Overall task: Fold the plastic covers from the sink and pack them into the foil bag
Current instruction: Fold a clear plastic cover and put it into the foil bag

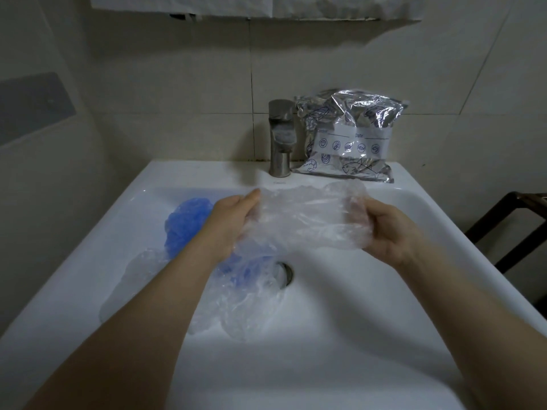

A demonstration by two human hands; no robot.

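— Both hands are gripping the clear cover (305, 216): your left hand (233, 221) is pinching one end, your right hand (384, 229) is clamping the other, stretching it above the sink (414, 261).

— How should I be folding?

— Keeping it taut and bringing the ends together evenly, I'd judge. More covers, blue (186, 223) and clear, are lying in the basin below.

— Room?

— The tap (281, 137) is standing just behind; the foil bag (349, 134) is leaning on the rim beside it. Open space is lying toward you.
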